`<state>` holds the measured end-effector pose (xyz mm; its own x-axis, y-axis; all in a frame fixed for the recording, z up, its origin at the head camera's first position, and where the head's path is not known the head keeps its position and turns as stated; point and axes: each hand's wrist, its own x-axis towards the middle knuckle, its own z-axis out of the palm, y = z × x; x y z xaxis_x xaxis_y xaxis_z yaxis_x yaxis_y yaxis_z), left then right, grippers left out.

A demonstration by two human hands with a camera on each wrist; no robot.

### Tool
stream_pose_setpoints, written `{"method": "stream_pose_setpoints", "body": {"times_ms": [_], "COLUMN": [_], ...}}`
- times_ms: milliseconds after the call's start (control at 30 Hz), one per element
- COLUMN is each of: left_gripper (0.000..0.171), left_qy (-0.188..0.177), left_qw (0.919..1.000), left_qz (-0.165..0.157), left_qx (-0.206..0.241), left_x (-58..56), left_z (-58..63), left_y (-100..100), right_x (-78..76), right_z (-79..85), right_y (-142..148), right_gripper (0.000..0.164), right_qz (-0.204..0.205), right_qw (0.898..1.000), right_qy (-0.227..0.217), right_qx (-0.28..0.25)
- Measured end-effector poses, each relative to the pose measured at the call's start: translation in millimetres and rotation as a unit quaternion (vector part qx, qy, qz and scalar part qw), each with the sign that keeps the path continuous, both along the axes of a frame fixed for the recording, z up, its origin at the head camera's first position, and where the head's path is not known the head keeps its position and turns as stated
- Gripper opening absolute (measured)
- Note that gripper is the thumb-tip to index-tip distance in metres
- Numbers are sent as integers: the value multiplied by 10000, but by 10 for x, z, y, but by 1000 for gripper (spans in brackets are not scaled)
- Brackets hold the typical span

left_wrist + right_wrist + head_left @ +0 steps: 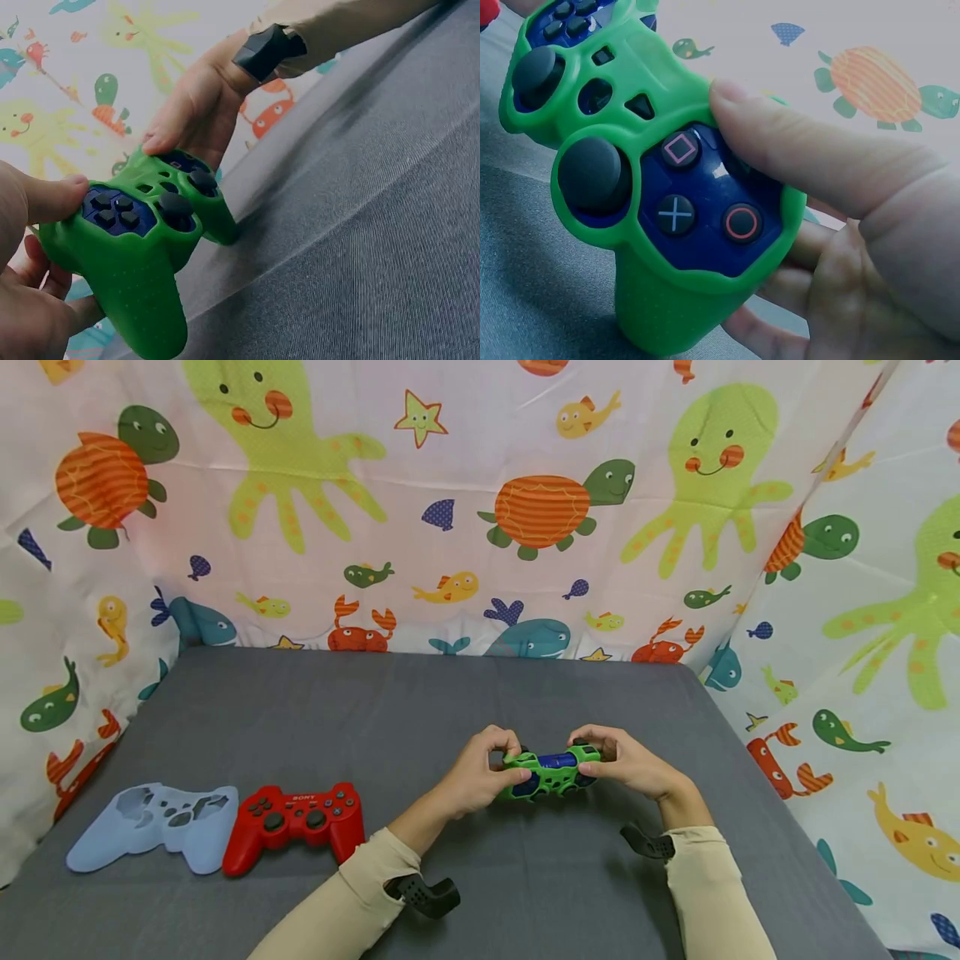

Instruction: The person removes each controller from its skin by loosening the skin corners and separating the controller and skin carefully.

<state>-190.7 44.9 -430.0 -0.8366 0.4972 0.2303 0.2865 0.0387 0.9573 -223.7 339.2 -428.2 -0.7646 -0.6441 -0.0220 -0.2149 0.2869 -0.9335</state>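
A blue game controller in a green silicone cover [551,785] is held between both hands above the grey table. The left hand [483,770] grips its left end, thumb on top beside the direction buttons and fingers underneath. At the other end the right hand [630,763] pinches it, the thumb [772,135] lying over the cover's edge near the square button. The cover [135,277] wraps the handles, and the dark thumbsticks [592,176] poke through its openings. In the head view a blue strip of the controller's back edge shows between the hands.
On the left of the grey table [525,893] lie a red Sony controller [296,818] and a light blue silicone cover [161,822], side by side. Fabric printed with sea animals [450,468] hangs behind the table and along its sides. Each wrist wears a black camera band [423,893].
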Motion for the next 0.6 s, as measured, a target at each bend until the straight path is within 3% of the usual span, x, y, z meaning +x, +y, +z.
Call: {"method": "stream_pose_setpoints", "body": {"times_ms": [133, 233, 333, 433, 500, 600], "left_gripper": [38, 40, 40, 37, 37, 39], "left_qy": [268, 808, 1552, 1992, 2062, 1905], "left_qw": [9996, 9957, 9830, 9708, 9685, 9740], "left_qz": [-49, 176, 504, 665, 633, 362], "left_qx": [-89, -413, -841, -1158, -1243, -1174], "left_x": [-8, -22, -32, -62, -92, -133], "left_z": [-24, -54, -71, -80, -83, -87], "left_y": [-4, -6, -21, -64, -99, -135], "right_x": [-6, -7, 6, 23, 24, 24], "right_z": [5, 7, 11, 25, 23, 15], "right_y": [-6, -26, -52, -70, -72, -56], "right_gripper": [39, 36, 36, 37, 38, 39], "right_qz": [-23, -96, -191, -277, -317, -384], "right_qw": [10000, 9999, 9998, 9996, 9995, 9992], "right_qy": [-28, -30, -10, 4, -1, -36], "right_qx": [-36, -25, -11, 23, 36, 41]}}
